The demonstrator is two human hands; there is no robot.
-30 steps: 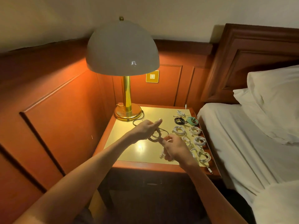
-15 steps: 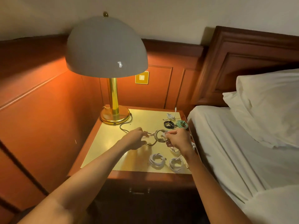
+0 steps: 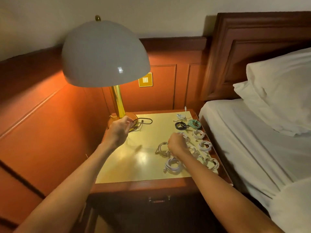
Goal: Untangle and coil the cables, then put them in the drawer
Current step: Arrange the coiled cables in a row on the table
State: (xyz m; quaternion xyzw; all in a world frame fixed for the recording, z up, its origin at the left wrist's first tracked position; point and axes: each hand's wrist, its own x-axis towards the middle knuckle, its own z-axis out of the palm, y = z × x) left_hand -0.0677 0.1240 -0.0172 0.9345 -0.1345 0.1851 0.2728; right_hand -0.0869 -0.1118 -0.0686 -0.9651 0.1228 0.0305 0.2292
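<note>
At the near edge, the drawer (image 3: 157, 201) is closed. Beyond, a grey coil (image 3: 161, 148) is touched by the curled right hand (image 3: 177, 145), grip not discernible, and may spring open. Farthest, a loose black cable (image 3: 146, 122), pinched by the left hand (image 3: 117, 132), could snag the lamp (image 3: 104, 52).

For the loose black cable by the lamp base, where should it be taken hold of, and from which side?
Probably pinch the loose black cable at its open loop, which lies flat on the nightstand, coming from above and the front: the lamp base crowds the far side, and the left hand is nearest that tangle.
</note>
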